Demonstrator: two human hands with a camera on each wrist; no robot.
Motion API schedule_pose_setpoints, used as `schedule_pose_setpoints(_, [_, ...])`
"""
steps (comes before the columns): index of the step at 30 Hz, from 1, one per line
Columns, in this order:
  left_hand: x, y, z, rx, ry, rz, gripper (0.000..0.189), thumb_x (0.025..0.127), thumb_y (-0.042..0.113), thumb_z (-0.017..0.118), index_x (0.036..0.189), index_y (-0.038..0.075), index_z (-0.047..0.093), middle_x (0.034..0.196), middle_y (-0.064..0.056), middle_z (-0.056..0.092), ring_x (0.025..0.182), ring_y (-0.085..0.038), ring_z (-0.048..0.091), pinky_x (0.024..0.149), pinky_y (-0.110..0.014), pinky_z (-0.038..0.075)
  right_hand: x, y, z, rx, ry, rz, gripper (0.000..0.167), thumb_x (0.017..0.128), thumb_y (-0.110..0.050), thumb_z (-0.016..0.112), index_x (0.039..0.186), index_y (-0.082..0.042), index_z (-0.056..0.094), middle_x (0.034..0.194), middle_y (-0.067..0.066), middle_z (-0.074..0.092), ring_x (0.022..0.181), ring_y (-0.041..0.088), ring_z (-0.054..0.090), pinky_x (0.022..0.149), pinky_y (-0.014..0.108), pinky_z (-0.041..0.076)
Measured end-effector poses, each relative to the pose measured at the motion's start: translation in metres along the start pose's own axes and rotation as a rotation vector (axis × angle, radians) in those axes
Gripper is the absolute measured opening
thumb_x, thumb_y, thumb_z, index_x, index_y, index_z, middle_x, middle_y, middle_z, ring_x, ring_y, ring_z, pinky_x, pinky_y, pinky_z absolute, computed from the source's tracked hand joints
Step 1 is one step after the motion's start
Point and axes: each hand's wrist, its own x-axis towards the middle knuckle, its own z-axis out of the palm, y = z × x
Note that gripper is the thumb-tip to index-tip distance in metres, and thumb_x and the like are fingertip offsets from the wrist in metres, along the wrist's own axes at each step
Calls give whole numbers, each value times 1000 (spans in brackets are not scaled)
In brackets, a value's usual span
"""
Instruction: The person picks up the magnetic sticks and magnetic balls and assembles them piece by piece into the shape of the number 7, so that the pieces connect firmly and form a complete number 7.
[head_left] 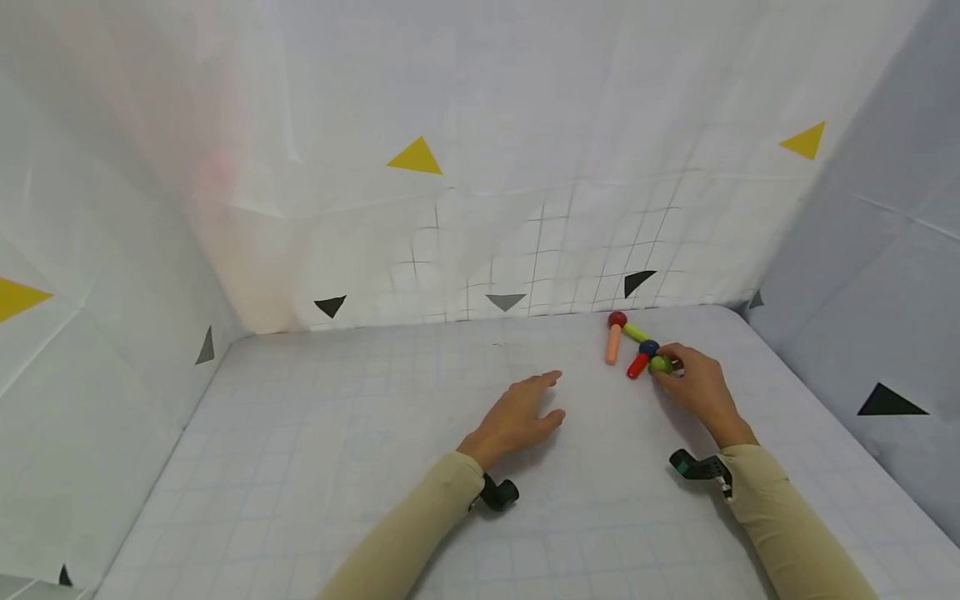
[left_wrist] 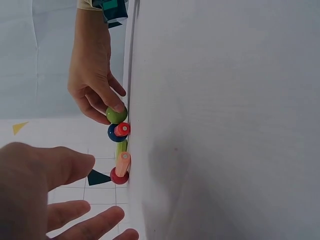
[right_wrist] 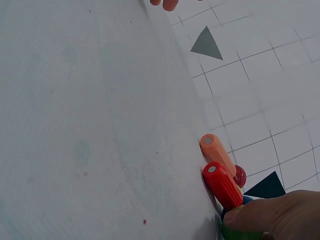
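At the table's far right my right hand pinches a green ball between thumb and fingers. The ball sits against a blue ball, from which a red rod points toward me. A yellow-green rod runs from the blue ball to a dark red ball farther back. From that red ball an orange rod extends toward me. My left hand is held over the table to the left of these pieces, fingers extended and thumb apart, holding nothing.
The white table has a faint grid. White sheets rise behind it and at both sides, marked with yellow triangles and dark triangles. The back sheet stands close behind the ball-and-rod pieces. Wrist cameras are on both arms.
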Motion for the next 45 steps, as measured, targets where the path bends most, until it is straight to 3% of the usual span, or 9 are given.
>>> schedule_pose_setpoints(10, [1,6,0,10,-2,6,60,105,28,63,160,15,42,150,-3,55,144,-22,44,118,-36,34,-7,-11,-4,7,31,-27,47,94,-12,78,135,2,59,123,27,63,109,45,60,84,58,56])
schedule_pose_setpoints(19, [1,10,-2,21,14,-2,60,104,30,63,159,16,43,149,-3,56,141,-22,47,115,-37,38,-14,-31,1,69,70,-132,38,91,-5,80,127,1,67,111,24,61,97,42,68,81,56,60])
schedule_pose_setpoints(26, [-1,9,-7,22,30,-23,61,104,30,64,159,17,43,150,-3,55,140,-24,47,115,-39,40,-16,-43,5,101,143,-210,43,87,0,83,126,7,66,116,24,62,95,40,68,79,55,60])
schedule_pose_setpoints(39, [-9,1,-16,23,51,-40,61,104,32,62,160,17,42,149,-2,56,142,-25,45,114,-42,40,-22,-68,7,157,94,-220,49,90,0,81,135,4,63,122,27,66,97,40,67,84,56,59])
schedule_pose_setpoints(45, [-15,-6,-22,22,62,-34,61,105,32,62,160,16,42,150,-2,55,142,-26,45,115,-42,39,-22,-75,11,168,104,-271,46,88,-2,83,130,5,65,112,25,68,93,39,69,80,54,60])
